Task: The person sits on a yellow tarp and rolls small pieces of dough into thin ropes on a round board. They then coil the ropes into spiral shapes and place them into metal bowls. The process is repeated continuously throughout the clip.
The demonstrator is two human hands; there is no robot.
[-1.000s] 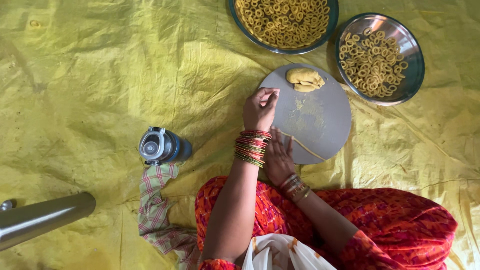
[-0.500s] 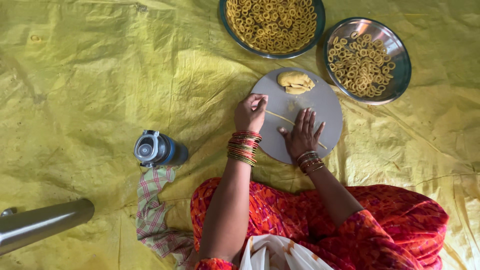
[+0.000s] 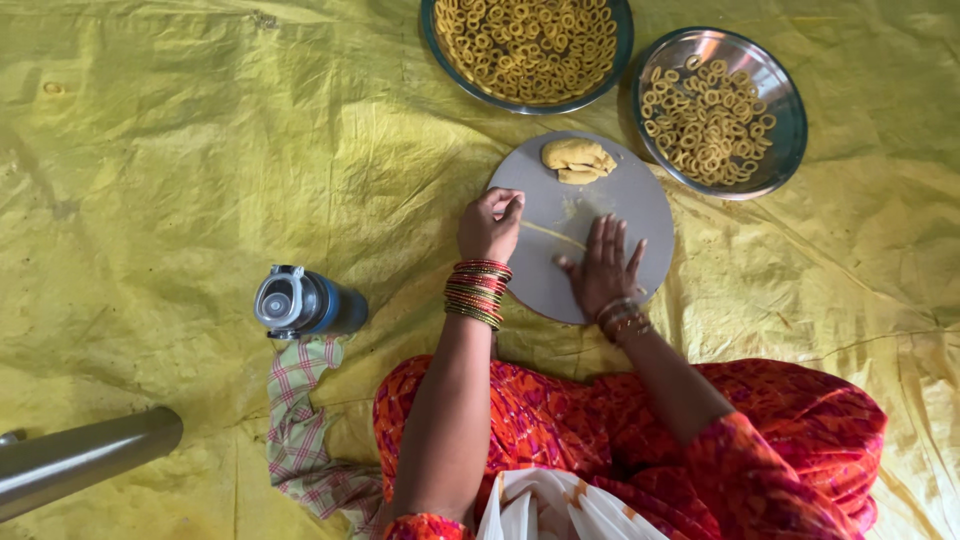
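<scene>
Where the thin dough strand [image 3: 553, 234] crosses the round grey board [image 3: 640, 200], it runs at a slant between the two hands. Left hand [image 3: 489, 226]: fingers curled in, tips pinched on the upper-left end of the strand, near the board's left edge. Right hand [image 3: 603, 265]: flat, palm down, fingers spread and released, pressing on the board; the strand's lower-right end passes under or just beside its fingertips, exact contact hard to tell.

Strand: pale yellow, very slender, roughly straight, lying flat on the board. A faint yellowish smear marks the grey surface just above it.

Dough lump [image 3: 578, 160]: yellow, folded and uneven, sits at the far edge of the board, apart from both hands.

Both wrists carry stacked bangles, red and gold on the left, fewer on the right. Orange-red patterned clothing fills the lower frame.

Surroundings: a crinkled yellow sheet [image 3: 180, 180] covers the ground under everything. Beyond the board, a dark-rimmed dish [image 3: 438, 48] is filled with small yellow dough rings; to its right a steel bowl [image 3: 785, 95] holds a thinner scatter of the same rings. Left of the person, a blue bottle [image 3: 303, 302] with a grey cap lies beside a pink checked cloth [image 3: 300, 420]. A metal cylinder [image 3: 85, 457] juts in at the lower left.
</scene>
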